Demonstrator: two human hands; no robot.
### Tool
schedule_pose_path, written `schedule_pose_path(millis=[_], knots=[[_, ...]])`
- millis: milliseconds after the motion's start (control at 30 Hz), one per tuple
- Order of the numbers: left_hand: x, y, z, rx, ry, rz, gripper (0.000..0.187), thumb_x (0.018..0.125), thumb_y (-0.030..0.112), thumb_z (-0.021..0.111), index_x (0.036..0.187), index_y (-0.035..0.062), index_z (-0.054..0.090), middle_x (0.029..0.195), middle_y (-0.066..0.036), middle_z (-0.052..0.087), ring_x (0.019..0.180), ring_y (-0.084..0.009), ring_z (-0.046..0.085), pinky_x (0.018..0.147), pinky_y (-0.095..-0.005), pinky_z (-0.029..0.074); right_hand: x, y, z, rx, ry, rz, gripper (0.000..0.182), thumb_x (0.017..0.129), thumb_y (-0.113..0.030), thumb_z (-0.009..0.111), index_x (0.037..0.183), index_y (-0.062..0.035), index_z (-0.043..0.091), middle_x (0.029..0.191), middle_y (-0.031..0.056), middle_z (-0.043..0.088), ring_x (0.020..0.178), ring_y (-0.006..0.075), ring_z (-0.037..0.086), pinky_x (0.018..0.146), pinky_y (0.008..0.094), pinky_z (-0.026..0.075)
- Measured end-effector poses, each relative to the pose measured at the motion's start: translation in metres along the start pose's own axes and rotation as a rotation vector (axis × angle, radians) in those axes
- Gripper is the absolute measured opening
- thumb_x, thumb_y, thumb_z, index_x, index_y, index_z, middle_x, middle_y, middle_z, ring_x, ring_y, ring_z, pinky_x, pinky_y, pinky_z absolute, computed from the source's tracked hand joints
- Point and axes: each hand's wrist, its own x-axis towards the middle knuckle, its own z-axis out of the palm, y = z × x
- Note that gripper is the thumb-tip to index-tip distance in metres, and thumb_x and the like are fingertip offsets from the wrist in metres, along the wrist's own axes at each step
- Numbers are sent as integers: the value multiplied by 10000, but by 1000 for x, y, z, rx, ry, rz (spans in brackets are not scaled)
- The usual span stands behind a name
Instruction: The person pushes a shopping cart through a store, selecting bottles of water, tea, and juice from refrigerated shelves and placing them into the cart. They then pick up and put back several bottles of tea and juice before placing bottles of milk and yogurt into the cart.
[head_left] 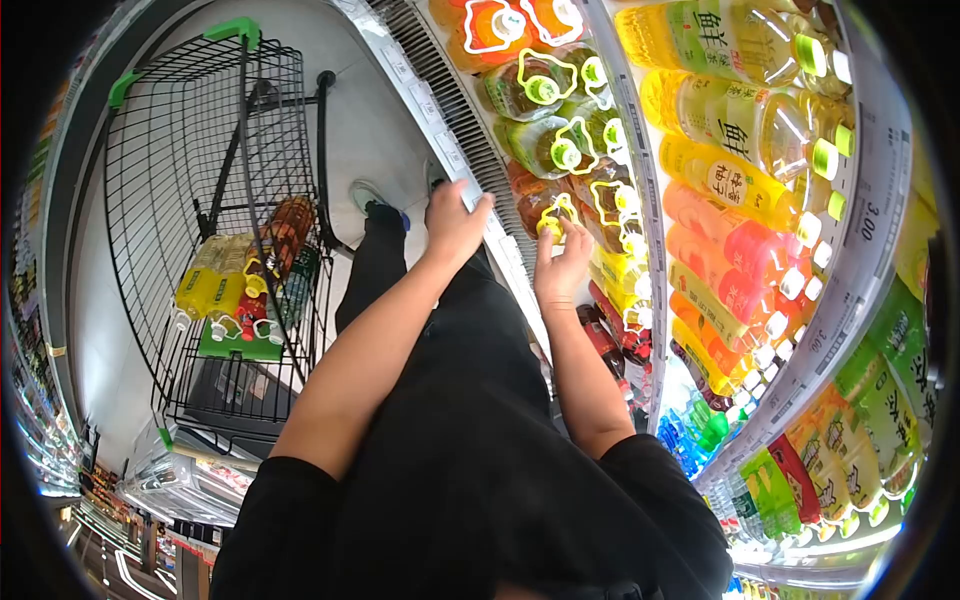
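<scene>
My right hand (563,262) is at the lower shelf, its fingers on the yellow cap and handle of a dark brown bottle (530,200). Near the shelf's front edge, above my legs, is my left hand (458,222), its fingers curled; nothing shows in it. Green-capped bottles (530,140) with looped handles lie beside the brown one. Several large bottles, among them a yellow one (212,282), stand in the black wire cart (180,150) on the left.
An upper shelf with a price rail (868,190) holds yellow bottles (735,120) and pink bottles (720,235). A black vent grille (455,100) runs along the lower shelf's front. My shoes (366,193) are on the floor between cart and shelf.
</scene>
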Motion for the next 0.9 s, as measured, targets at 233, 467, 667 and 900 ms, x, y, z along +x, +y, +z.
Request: schedule_pose_path(millis=[233, 467, 667, 900], knots=[[43, 10, 79, -308, -435, -197, 805, 797, 469, 759, 1393, -21, 528, 1293, -204, 659, 1210, -286, 638, 1036, -346, 480, -24, -4, 8, 185, 10, 131, 392, 866, -133, 733, 1191, 30, 588, 1065, 174, 572, 1036, 332, 571, 916, 451, 481], [39, -5, 78, 144, -468, -228, 945, 716, 554, 737, 1495, 116, 432, 1217, -172, 700, 1120, -315, 679, 978, -376, 525, -39, 32, 70, 1684, -287, 1356, 630, 1027, -566, 448, 1411, -69, 484, 1346, 122, 596, 1214, 312, 593, 1039, 504, 483], [19, 15, 19, 178, -492, -336, 881, 743, 495, 669, 1518, 153, 429, 1275, -177, 673, 1156, -310, 659, 990, -359, 502, -38, -20, 65, 1710, -265, 1455, 560, 1054, -517, 382, 1388, -89, 517, 1336, 121, 613, 1228, 322, 591, 1067, 527, 466], [-55, 13, -112, -143, -361, -310, 819, 818, 442, 683, 1491, 46, 437, 1336, -173, 633, 1225, -268, 620, 1015, -347, 474, -65, -113, 16, 1402, -709, 1178, 468, 1081, -444, 382, 1352, -87, 517, 1258, 96, 641, 1131, 264, 647, 916, 436, 545]])
